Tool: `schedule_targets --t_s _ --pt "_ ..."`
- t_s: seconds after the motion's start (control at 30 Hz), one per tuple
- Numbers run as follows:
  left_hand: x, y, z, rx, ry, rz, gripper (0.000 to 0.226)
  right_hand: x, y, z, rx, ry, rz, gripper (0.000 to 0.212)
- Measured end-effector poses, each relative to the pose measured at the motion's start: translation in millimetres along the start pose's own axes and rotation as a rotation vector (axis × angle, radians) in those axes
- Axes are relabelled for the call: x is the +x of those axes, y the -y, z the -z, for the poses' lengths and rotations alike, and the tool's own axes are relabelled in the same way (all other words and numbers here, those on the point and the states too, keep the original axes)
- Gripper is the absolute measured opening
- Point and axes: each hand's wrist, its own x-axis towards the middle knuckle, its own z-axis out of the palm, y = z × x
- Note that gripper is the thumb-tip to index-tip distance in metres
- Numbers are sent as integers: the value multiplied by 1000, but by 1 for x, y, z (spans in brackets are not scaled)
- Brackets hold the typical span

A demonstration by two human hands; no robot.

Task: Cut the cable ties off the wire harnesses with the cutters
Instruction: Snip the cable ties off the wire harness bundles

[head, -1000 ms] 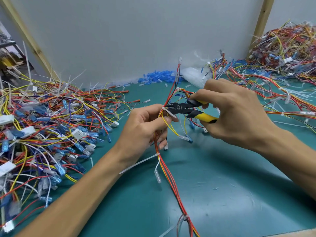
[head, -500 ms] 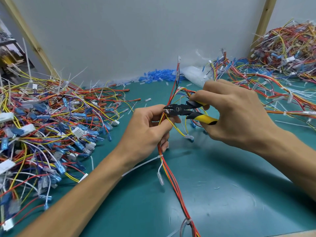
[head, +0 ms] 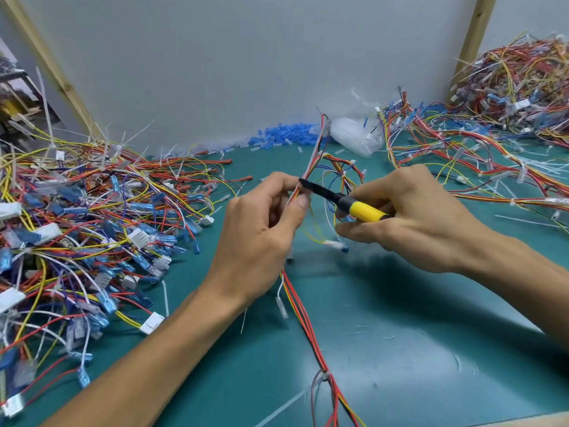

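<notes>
Pinching the wire harness [head: 300, 306] taut above the mat [head: 400, 349], the left hand [head: 261, 238] presents a cable tie [head: 304, 190] to the cutters [head: 338, 198], whose yellow handles the right hand [head: 415, 220] grips with curled fingers; blade tips meet the bundle there.

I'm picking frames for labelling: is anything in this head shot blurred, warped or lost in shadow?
Head view: the cutters and the wires pinched by the left hand are sharp; small plugs dangling under the right hand are smeared; a soft shadow on the green mat beneath hides nothing; the right wooden post leans, wide-angle warp.
</notes>
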Motion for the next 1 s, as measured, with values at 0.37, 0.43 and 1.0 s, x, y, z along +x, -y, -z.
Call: schedule_targets --t_s 0.37,0.43,1.0 --pt "1 -4 2 251 -191 -225 12 8 3 20 888 705 -373 51" --pt "1 -5 4 269 -198 -257 11 13 7 23 1000 841 -463 75" --pt "3 0 9 161 -230 -205 16 8 -9 14 784 593 -244 48"
